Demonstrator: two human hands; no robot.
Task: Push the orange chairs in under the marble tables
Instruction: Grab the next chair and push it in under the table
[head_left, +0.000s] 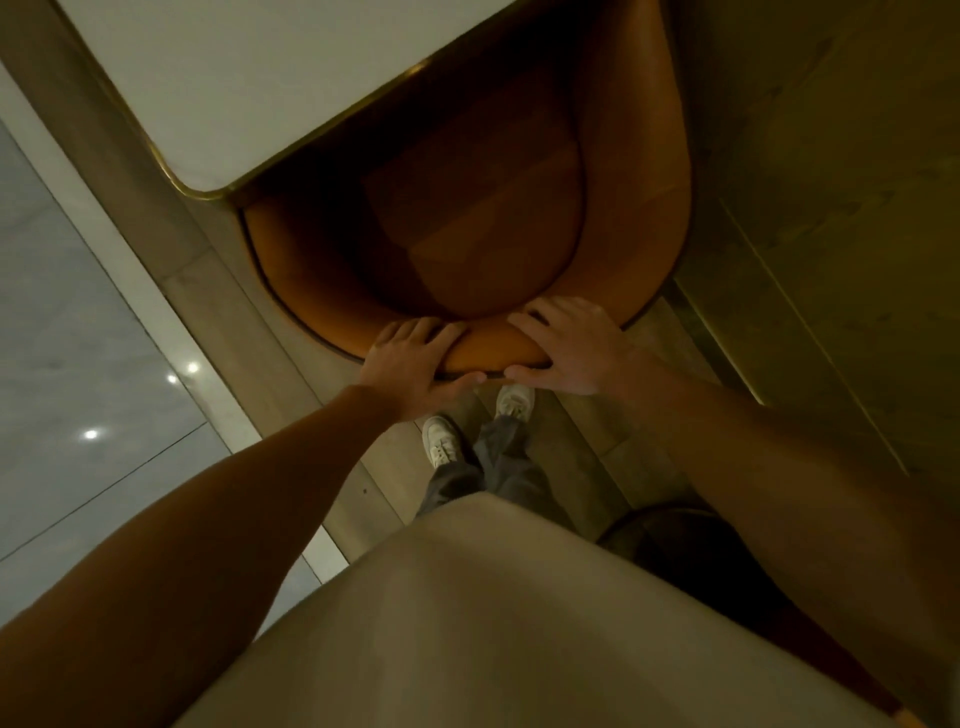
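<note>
The top edge of the backrest of the orange chair (467, 223) is grasped by both hands. The left hand (415, 364) is wrapped over the rim, with its fingers laid on the inner side of the backrest and its thumb pressed against the outer side. The right hand (566, 348) is clamped on the same rim just beside the left one, its fingers spread over the top and its thumb tucked beneath, so that only a short stretch of orange padding is left showing between the two hands.

Beyond the hands the seat of the chair is seen from above, and its far part is covered by the pale desk (249, 83), whose gold-edged rounded corner lies ahead and to the left of the left hand. The chair is thus partly under the desk, while its curved back stands clear of the desk edge.

Below the hands, nearer the body, two white shoes (441, 441) and grey trouser legs are seen on a wooden floor (597, 447). To the left of the left forearm a glossy tiled floor (78, 322) with reflected lights is visible.
</note>
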